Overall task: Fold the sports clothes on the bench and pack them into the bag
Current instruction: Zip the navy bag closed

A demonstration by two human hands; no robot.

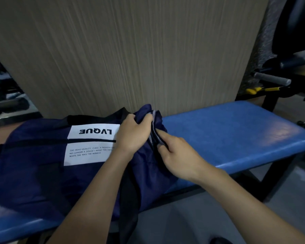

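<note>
On the blue padded worktop (227, 131) lies a navy bag (33, 173), spread across its left part and reaching back toward the wood-grain panel (121, 50) that stands behind it. A white label (90, 143) on top of the bag carries the upside-down word LVQUE and some small lines of print, with a black strap (60, 143) running across it. Another dark strap (128, 199) hangs off the front edge of the bag toward the floor.

At the bag's right end the fabric is bunched up into a peak, and both hands work there. The left hand (132, 132) is closed around a fold of the navy cloth at the far side of that end, fingers curled over it and thumb pressed against it. The right hand (178, 154) sits just beside it on the near side, fingers bent and pinching the edge of the opening, where a strip of grey cloth (154, 127) shows between the navy layers. Whether that grey strip is a garment or the bag's lining cannot be told. The two hands are close together, nearly touching across the opening.

To the right of the bag the worktop surface is bare blue padding with a pale sheen. Beyond the bag's right end, past the panel, stands dark gym equipment with a grey padded handle (271, 79) and a yellow part (255, 89).
</note>
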